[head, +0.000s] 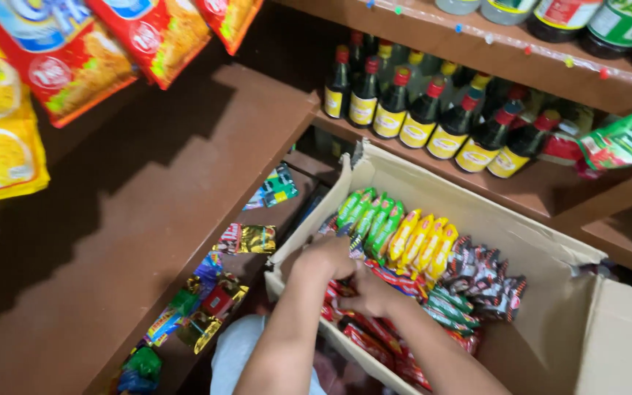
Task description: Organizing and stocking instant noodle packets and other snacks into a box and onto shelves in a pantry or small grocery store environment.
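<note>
Where both hands meet inside the cardboard box: left hand curled, right hand pinching red sachets, which run lengthwise just beyond the fingertips.

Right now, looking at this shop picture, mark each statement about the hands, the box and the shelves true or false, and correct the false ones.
1. Both hands are inside the cardboard box. True: the left hand and right hand reach among the packets.
2. The box holds only red packets. False: green packets, yellow packets and red packets lie in it.
3. The dark bottles on the shelf have red caps. True.
4. The bottles lie on their sides. False: they stand upright in rows.
5. The hanging snack bags are blue. False: they are red and yellow.
</note>
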